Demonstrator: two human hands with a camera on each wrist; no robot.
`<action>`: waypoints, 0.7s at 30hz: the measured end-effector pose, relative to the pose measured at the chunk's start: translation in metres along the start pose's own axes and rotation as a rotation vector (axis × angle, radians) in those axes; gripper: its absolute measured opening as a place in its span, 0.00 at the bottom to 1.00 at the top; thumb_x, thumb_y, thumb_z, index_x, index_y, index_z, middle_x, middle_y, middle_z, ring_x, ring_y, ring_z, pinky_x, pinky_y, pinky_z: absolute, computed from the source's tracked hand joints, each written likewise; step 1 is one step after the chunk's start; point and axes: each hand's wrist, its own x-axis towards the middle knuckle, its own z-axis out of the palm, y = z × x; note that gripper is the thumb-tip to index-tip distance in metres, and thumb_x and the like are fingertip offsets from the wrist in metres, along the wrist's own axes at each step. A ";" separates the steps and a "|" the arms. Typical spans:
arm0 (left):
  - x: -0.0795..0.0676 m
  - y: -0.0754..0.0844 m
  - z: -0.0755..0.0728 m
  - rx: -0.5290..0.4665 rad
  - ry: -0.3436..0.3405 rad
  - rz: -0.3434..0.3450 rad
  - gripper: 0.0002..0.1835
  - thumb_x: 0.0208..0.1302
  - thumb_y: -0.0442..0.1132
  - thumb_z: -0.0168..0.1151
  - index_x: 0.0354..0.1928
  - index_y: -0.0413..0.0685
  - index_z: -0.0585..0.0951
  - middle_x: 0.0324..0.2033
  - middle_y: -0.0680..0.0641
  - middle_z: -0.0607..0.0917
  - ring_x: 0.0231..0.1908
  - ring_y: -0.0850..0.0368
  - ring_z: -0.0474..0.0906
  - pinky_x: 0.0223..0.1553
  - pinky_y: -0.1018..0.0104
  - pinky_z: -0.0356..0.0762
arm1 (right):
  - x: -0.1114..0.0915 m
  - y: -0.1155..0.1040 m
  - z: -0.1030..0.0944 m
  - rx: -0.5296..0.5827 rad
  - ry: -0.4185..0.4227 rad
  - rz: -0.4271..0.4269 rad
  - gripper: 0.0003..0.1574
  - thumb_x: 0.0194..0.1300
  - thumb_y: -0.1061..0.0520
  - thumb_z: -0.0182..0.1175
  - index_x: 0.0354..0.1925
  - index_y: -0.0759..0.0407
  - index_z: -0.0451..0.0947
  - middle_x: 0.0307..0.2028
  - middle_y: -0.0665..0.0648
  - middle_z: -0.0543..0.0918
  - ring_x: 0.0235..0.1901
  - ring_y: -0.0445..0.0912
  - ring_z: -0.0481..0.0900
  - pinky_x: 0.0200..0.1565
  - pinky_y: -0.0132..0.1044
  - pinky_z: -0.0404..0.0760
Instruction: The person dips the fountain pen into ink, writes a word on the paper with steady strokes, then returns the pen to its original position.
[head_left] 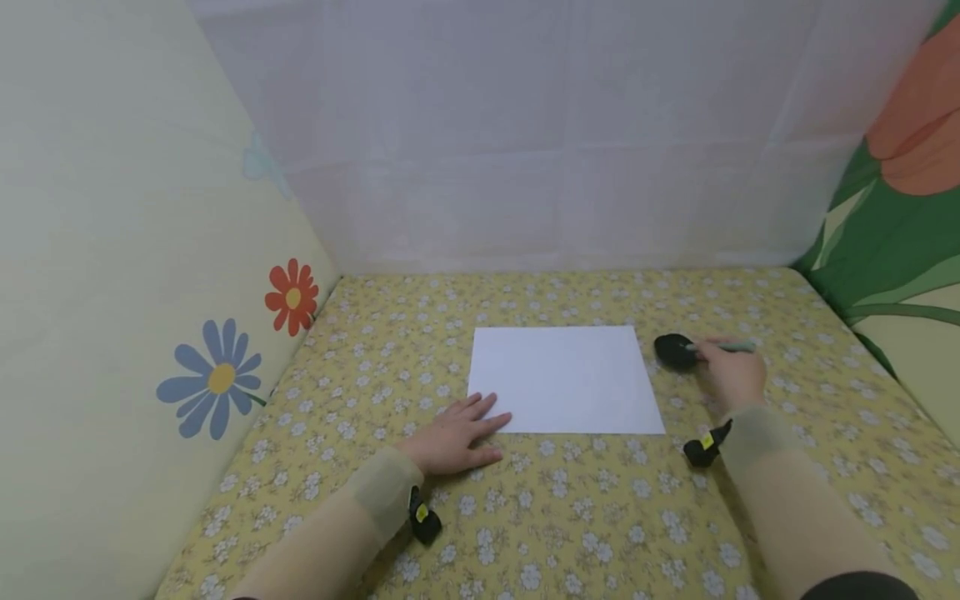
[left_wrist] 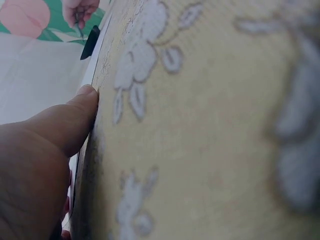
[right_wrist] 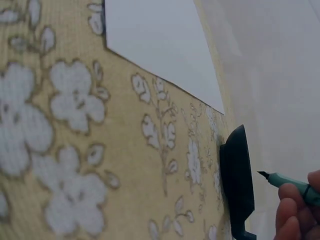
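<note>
Pen [right_wrist: 287, 181] is pinched by right hand [head_left: 735, 375] over black dish [right_wrist: 237, 185], paper [head_left: 562, 379] touched by spread left hand [head_left: 452, 437]. Dipping seems the step; careful lowering is probably needed.

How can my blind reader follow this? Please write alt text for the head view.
A person's right grip holds a green pen near a black rounded object, while the left grip rests at the near-left corner of blank white paper on a yellow floral cloth.

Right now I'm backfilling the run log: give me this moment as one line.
left hand: on corner of white paper; right hand: holds green pen above black object; paper: looks blank
</note>
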 end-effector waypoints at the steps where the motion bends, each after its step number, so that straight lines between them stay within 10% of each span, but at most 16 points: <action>1: 0.000 0.000 0.000 0.001 0.000 0.000 0.35 0.69 0.65 0.45 0.75 0.70 0.52 0.76 0.53 0.41 0.74 0.51 0.35 0.70 0.45 0.45 | 0.000 0.000 0.000 0.010 0.002 -0.003 0.28 0.66 0.42 0.59 0.59 0.54 0.76 0.42 0.47 0.82 0.49 0.46 0.76 0.44 0.38 0.77; 13: -0.001 0.000 -0.001 0.001 -0.005 0.007 0.35 0.70 0.64 0.46 0.75 0.69 0.53 0.76 0.52 0.41 0.74 0.50 0.35 0.70 0.45 0.44 | -0.016 -0.014 0.007 0.045 -0.106 -0.075 0.31 0.62 0.35 0.61 0.56 0.53 0.77 0.43 0.47 0.79 0.49 0.45 0.73 0.60 0.49 0.67; 21: 0.000 0.000 -0.001 0.004 -0.002 0.018 0.34 0.70 0.64 0.45 0.75 0.70 0.53 0.76 0.51 0.41 0.74 0.49 0.36 0.70 0.44 0.45 | -0.022 -0.021 0.027 -0.079 -0.127 -0.186 0.33 0.65 0.37 0.58 0.56 0.59 0.77 0.46 0.55 0.80 0.49 0.52 0.75 0.52 0.46 0.73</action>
